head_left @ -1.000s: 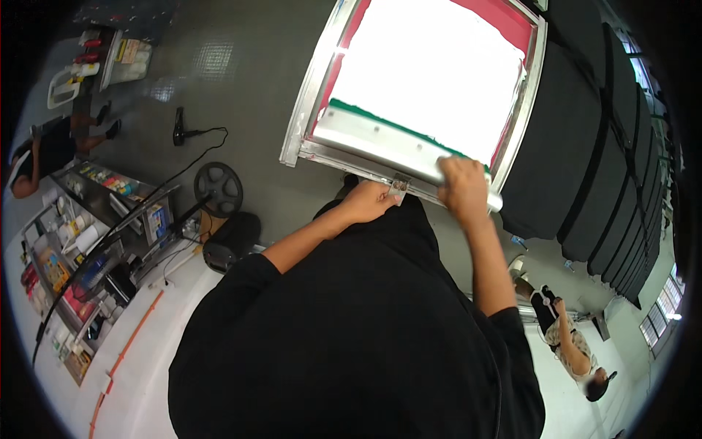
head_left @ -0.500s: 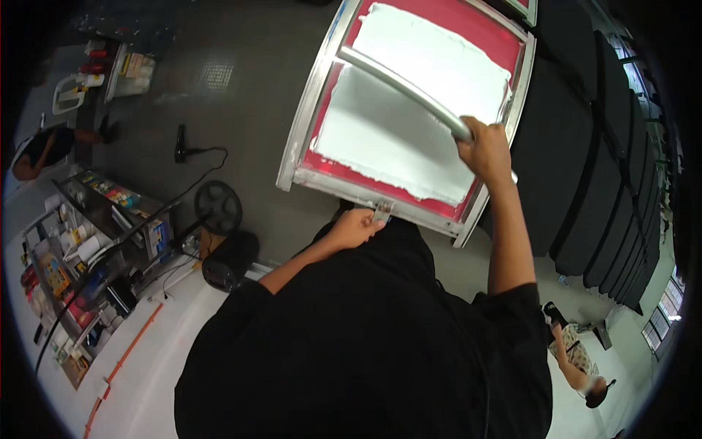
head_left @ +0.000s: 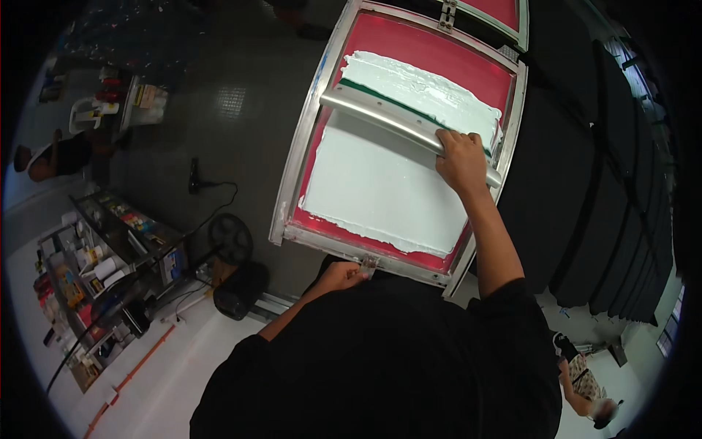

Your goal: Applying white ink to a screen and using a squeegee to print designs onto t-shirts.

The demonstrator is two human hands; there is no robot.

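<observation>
A metal-framed printing screen (head_left: 327,246) with red mesh (head_left: 439,47) lies in front of me. White ink (head_left: 380,183) coats much of the mesh, smooth on the near side and thicker and rougher beyond the squeegee. My right hand (head_left: 464,162) grips a silver squeegee (head_left: 380,119) near its right end. The squeegee lies slantwise across the screen, tilted so its green blade edge shows on the far side, in the ink. At the near rim, my left hand (head_left: 342,278) is closed on a small metal bracket (head_left: 368,264); its fingertips are partly hidden.
Another screen frame (head_left: 524,29) adjoins the far right. Long black panels (head_left: 570,190) line the right side. To the left are a hair dryer (head_left: 194,178) with cord, a black wheel (head_left: 230,238) and a crowded shelf unit (head_left: 121,219). People stand at far left (head_left: 69,152) and lower right (head_left: 581,380).
The squeegee has tipped so its green blade now shows, and my right hand has shifted slightly left along it. The screen sits lower in view. My left hand keeps hold of the bracket.
</observation>
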